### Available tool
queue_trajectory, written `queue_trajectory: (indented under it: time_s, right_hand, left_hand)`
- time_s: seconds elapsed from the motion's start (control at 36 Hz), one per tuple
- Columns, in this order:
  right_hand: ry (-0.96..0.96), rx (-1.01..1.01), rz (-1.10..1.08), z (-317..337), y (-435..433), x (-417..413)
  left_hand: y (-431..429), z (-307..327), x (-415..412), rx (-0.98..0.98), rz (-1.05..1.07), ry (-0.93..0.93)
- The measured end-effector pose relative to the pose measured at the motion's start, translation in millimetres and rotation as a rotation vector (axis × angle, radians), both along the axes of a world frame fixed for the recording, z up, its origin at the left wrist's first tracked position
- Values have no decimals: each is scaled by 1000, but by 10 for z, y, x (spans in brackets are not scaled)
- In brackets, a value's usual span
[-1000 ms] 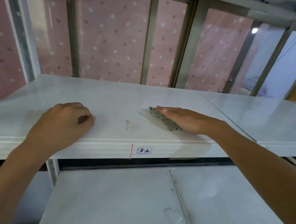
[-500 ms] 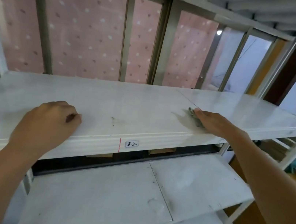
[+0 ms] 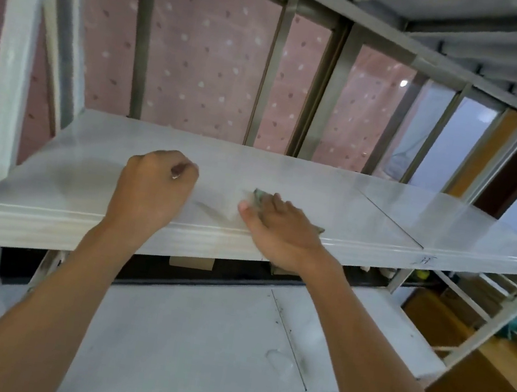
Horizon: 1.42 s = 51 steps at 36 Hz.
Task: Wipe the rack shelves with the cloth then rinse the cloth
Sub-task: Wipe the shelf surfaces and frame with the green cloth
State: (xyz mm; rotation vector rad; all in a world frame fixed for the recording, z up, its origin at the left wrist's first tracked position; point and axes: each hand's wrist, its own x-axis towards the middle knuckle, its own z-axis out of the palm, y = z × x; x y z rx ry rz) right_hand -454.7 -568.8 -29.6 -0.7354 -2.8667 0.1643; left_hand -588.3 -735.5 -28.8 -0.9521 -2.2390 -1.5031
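1. The task appears to be in its wiping stage. The right hand [image 3: 279, 229] presses the grey-green crumpled cloth [image 3: 258, 196] onto the white flat upper shelf [image 3: 318, 188] of the white metal rack, close to the shelf's front edge.
2. A faint damp streak [image 3: 211, 210] lies on the shelf at the right hand's 9 o'clock. This suggests that part of the panel has been wiped.
3. How much of the upper shelf is done cannot be told. Its adjoining right panel [image 3: 464, 226], at the hand's 2 o'clock, looks glossy, but that proves nothing either way.
4. The white lower shelf [image 3: 195, 337], at 6 o'clock below both forearms, shows dark specks along its seam and a ring-shaped mark. I judge that it has not yet been wiped.
5. Rinsing remains to be done. No tap, basin or water is in view.
6. The right hand lies palm down with its fingers straight and its thumb spread towards 9 o'clock. It pins the cloth and does not clutch it.
7. The cloth sits almost wholly under that palm. One corner pokes out past the fingertips at 11 o'clock, and a small scrap shows at the hand's 3 o'clock.
8. The left hand [image 3: 154, 187] rests on the same shelf at the cloth's 9 o'clock, apart from it. Its fingers are curled into a fist, and nothing is visible in its grasp.
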Motion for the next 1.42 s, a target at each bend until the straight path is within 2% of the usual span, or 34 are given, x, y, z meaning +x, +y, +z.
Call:
queue_trajectory:
  time_s: [0.25,0.31,0.42,0.58,0.67,0.78,1.06,1.14,1.22,1.33,1.42]
  right_hand:
    - [44,27,193,-55,-1116,-561]
    - [74,13,255,-66,-1359,-679]
    - [140,-37,401,-22,-1822,-867]
    - [237,-232,539,83,-2105,-858]
    - [181,-318,672,89,-2174,-722]
    - [-9,-293,819,-51,-2301,-482]
    - [127,-442,734,-108,-1529,-102]
    - [260,-399,684,-83,-1160,22]
    - [452,-470,566,-17,-664,206]
    - [702,-548,452,160,122,609]
    - [784,-623,299,255,797,893]
  left_hand:
    - [-835,194,-3,91,141,24]
    - [-1049,240,40,48,197,71]
    - [-1419,346,167,-112,405,294]
    - [-1613,482,347,-194,463,279]
    - [-1593,454,351,-234,461,250]
    - [-1480,406,350,-289,408,227]
    - [-924,394,539,-315,292,168]
    - [-673,376,604,-286,138,80]
    - [-424,336,667,-213,6,-32]
    - [110,231,892,-198,-32,-7]
    - [651,74,1071,-208,-76,44]
